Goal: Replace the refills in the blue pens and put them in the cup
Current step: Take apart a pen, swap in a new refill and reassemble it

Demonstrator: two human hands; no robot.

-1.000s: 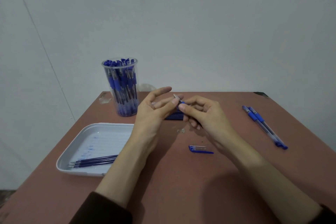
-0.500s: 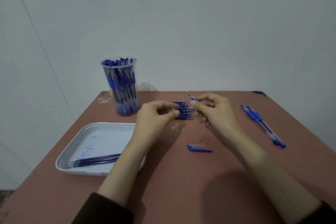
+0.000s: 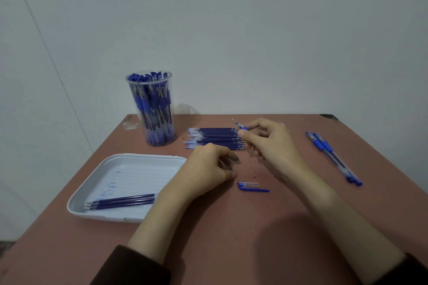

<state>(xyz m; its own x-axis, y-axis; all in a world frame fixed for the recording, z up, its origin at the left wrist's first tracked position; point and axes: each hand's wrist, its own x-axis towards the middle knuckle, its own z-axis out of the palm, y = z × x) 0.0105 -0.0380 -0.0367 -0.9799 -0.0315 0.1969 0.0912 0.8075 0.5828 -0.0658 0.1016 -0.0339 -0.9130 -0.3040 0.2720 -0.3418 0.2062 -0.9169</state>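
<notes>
Table (image 3: 231, 238) holds one cup (image 3: 150, 109), two loose pens (image 3: 333, 157).

Dim in here, the light flat, cool and diffuse from above. A broad, soft-edged shadow lies on the reddish-brown table top (image 3: 231, 250) between the forearms. The shallow white plastic tray (image 3: 76, 201) is the brightest patch; the tall clear plastic cup (image 3: 150, 109) shows faint sheen at its rim. The thin seam (image 3: 50, 53) on the pale grey wall bows near the left edge. The left hand (image 3: 206, 169) is faintly smeared, its fingertips unreadable; the slim blue pen (image 3: 238, 125) in the right hand (image 3: 271, 143) reads sharper.
</notes>
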